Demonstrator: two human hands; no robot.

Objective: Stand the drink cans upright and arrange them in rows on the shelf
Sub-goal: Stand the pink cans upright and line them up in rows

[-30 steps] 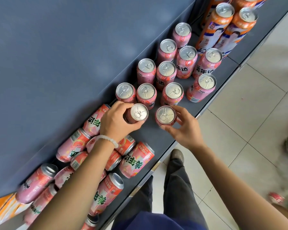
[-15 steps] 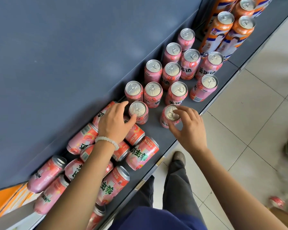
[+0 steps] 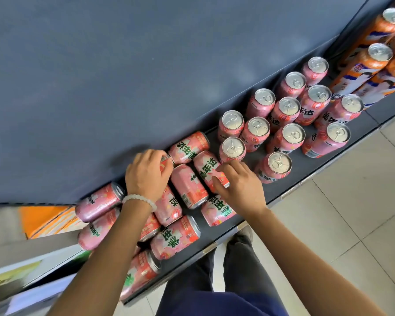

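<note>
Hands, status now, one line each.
Left hand: closing around a lying pink can, grip unclear.
Right hand: fingers on another lying can, not closed.

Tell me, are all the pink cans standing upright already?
No. Many pink cans lie on their sides around both hands, left of the upright rows.

— What's different from a second ago?
— Both hands have let go of the two upright cans. The left hand (image 3: pixel 146 174) and right hand (image 3: pixel 240 185) now reach onto the lying cans (image 3: pixel 189 185).
</note>
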